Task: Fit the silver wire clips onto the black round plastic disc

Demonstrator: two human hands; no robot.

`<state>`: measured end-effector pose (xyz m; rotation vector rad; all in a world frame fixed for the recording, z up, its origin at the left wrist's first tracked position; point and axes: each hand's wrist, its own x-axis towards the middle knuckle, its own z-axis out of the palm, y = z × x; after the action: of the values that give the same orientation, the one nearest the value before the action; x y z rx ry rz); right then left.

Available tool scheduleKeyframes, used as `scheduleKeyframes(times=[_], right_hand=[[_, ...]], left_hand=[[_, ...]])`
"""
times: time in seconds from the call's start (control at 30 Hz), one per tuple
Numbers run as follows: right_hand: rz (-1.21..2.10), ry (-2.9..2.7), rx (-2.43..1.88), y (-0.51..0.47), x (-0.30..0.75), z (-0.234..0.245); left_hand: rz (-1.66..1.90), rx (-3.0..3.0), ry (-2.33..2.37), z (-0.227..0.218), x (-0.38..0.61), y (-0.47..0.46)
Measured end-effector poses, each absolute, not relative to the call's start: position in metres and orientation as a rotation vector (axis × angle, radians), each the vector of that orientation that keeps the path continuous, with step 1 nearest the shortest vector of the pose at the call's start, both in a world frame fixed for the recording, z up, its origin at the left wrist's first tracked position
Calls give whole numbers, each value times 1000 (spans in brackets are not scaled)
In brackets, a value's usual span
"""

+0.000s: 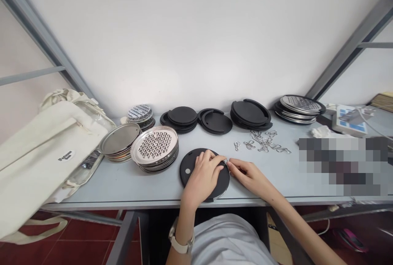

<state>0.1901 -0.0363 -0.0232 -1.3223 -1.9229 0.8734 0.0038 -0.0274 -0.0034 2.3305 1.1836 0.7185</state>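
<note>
My left hand (204,175) lies across a black round disc (188,179) near the table's front edge, holding it down with bent fingers. A thin metal rim shows along the disc's lower right, and a pale dot marks its left part. My left index finger reaches to the disc's right edge. There my right hand (247,175) pinches a small shiny wire clip (226,161), mostly hidden by the fingertips. Similar metal wire clips (264,142) lie loose behind my right hand. Left of the disc stands a stack of round metal grater plates (155,146).
Flat metal discs (119,139) and smaller grater plates (139,112) are stacked at the left. Black round parts (182,115) line the wall, with more grater plates (301,104) at right. A cream bag (61,134) overhangs the left side. Metal frame posts (353,44) slant upward.
</note>
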Motion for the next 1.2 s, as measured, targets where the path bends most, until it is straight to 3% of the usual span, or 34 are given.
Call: scheduleKeyframes(times=[1.2], right_hand=[[853,-1935,-1373,-35,192,-32]], left_hand=[[721,2337,1185,-3,5,-29]])
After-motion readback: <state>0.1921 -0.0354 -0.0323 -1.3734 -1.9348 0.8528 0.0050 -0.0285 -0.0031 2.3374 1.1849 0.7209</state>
